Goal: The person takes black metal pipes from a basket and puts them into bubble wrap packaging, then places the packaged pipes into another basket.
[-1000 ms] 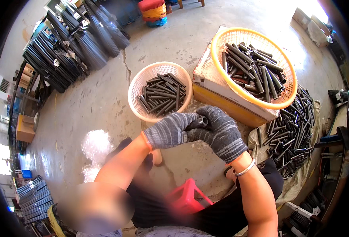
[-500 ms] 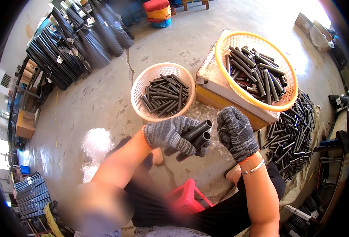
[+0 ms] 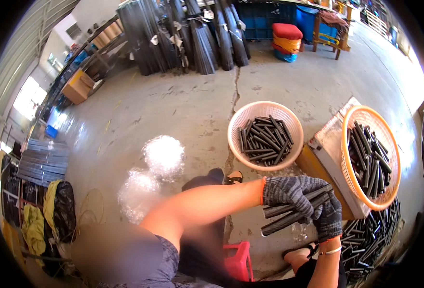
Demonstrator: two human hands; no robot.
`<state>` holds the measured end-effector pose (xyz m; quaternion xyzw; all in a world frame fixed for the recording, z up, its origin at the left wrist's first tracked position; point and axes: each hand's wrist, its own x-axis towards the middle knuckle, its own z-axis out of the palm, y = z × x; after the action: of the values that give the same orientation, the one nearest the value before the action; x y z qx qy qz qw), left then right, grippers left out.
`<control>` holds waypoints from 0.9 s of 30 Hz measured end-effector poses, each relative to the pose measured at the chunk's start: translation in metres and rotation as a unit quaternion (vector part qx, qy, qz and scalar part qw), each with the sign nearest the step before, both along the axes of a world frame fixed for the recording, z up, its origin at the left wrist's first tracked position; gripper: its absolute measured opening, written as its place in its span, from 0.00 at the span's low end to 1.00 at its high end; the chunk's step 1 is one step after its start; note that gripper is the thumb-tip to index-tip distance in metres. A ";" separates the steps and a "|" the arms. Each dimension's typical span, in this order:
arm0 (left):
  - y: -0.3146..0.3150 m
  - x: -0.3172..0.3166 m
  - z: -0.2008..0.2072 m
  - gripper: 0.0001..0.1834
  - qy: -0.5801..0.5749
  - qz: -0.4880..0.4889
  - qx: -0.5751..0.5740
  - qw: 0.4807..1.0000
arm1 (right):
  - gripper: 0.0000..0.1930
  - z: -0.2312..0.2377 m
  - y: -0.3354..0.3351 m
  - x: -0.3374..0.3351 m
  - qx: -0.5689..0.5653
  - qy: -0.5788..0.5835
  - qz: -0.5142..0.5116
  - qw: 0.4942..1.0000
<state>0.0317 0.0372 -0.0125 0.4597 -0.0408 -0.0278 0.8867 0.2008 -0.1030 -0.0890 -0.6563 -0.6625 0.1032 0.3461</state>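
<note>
My left hand (image 3: 292,194), in a grey striped knit glove with an orange cuff, is closed around a few short black tubes (image 3: 283,223). The tubes lie side by side and slant up to the right. Wearing a matching glove, my right hand (image 3: 329,219) meets the left at the tubes' right ends, its fingers curled against them and partly hidden. Ahead of the hands stands a pale round basket (image 3: 240,152) holding thin black tubes. An orange-rimmed basket (image 3: 398,165) with thicker black tubes rests on a cardboard box (image 3: 334,185) to the right.
A heap of loose black tubes (image 3: 365,245) covers the floor beside the box. Shiny clear plastic bundles (image 3: 164,156) lie at left. Between my legs is a pink stool (image 3: 239,261). Long dark rod bundles (image 3: 202,45) stand at the back, near a red-topped stool (image 3: 287,38).
My view has swung left, so the baskets appear farther right. The tubes have tilted, and my right hand, apart from them before, is now against their right ends.
</note>
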 end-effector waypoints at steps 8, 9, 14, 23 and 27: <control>0.002 -0.007 0.004 0.23 -0.002 0.054 -0.017 0.998 | 0.21 -0.010 -0.009 0.022 -0.005 -0.182 -0.040 0.983; 0.004 -0.009 -0.001 0.23 -0.005 0.051 -0.027 0.998 | 0.18 -0.009 -0.004 0.019 -0.018 -0.115 -0.041 0.992; 0.003 -0.017 0.008 0.21 -0.018 0.030 -0.102 0.994 | 0.08 -0.069 -0.016 0.064 0.091 -0.016 -0.105 0.990; 0.038 -0.047 0.039 0.24 -0.034 0.154 -0.116 0.981 | 0.15 -0.146 -0.079 0.125 -0.143 -0.166 -0.258 0.941; 0.051 -0.045 0.025 0.22 -0.007 0.186 -0.127 0.974 | 0.18 -0.117 -0.091 0.104 -0.377 -0.394 -0.134 0.827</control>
<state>-0.0132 0.0878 0.0126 0.3430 0.0364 0.1464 0.9272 0.3043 -0.1939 -0.2056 -0.8030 -0.5574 0.0303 -0.2088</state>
